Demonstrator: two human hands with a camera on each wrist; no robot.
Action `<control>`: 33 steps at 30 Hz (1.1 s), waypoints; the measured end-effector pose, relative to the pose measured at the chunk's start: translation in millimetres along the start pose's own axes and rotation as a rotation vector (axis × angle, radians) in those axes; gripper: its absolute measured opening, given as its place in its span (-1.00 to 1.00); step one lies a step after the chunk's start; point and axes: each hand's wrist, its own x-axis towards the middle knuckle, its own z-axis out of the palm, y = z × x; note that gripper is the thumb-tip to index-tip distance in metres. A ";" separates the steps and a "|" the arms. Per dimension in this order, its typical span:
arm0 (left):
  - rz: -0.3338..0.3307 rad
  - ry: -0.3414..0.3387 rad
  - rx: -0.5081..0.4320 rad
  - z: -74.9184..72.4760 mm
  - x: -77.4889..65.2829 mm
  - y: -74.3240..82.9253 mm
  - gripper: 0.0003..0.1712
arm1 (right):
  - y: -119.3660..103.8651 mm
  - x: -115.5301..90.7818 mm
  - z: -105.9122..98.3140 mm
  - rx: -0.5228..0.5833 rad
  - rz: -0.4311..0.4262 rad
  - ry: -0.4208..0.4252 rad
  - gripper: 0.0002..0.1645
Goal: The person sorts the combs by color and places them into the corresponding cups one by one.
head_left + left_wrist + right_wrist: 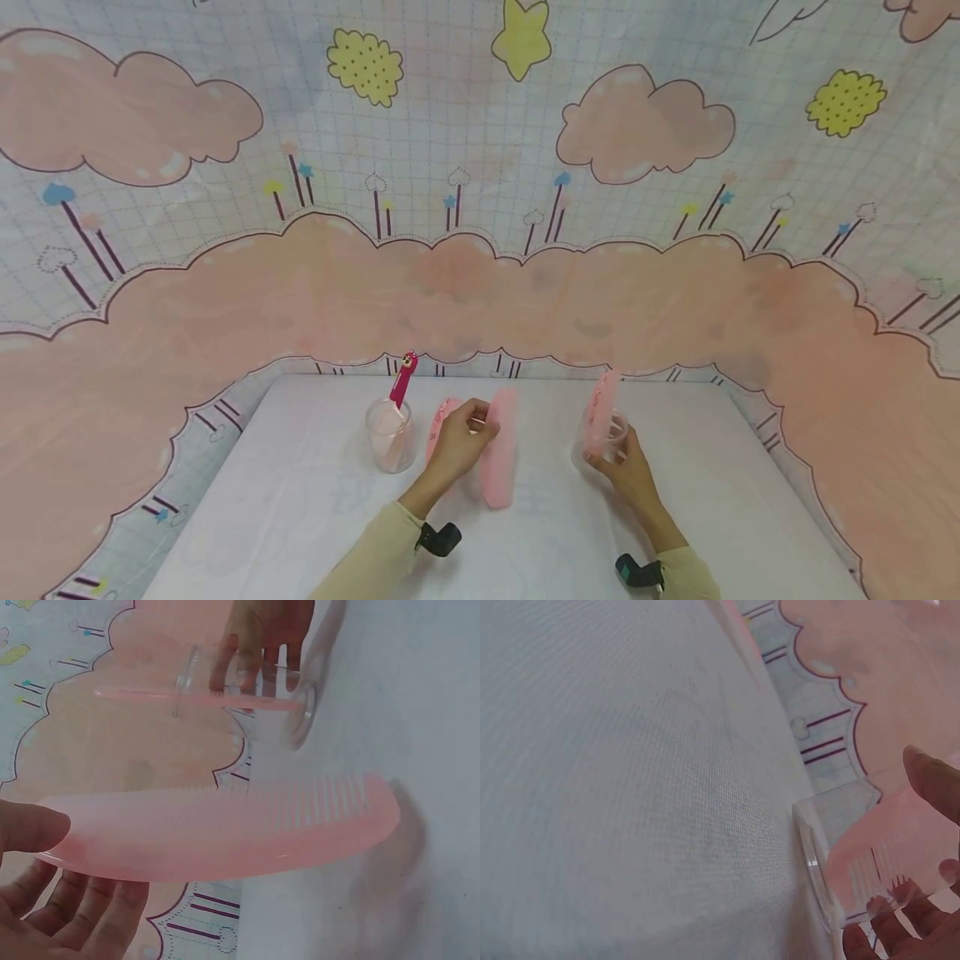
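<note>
My left hand (460,437) pinches a pink comb (500,467) near one end, thumb on one side and fingers on the other. In the left wrist view the comb (225,844) shows its fine teeth, its far end close above the white table. My right hand (632,473) grips a clear jar (619,427) with a second pink comb (602,404) standing tilted inside it. Seen from the right wrist, the fingers wrap the jar (816,859) above its thick base. Another pink comb (437,423) lies partly hidden behind my left hand.
To the left stands another clear jar (390,458) holding pale pink contents and a dark pink stick-like item (403,379) with a small figure on top. The white table (300,517) ends at a patterned cloth backdrop (480,292).
</note>
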 end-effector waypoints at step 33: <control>0.186 0.094 -0.218 -1.8 16.5 73.6 -0.74 | 0.7 -0.3 1.6 -0.004 -0.014 0.013 0.10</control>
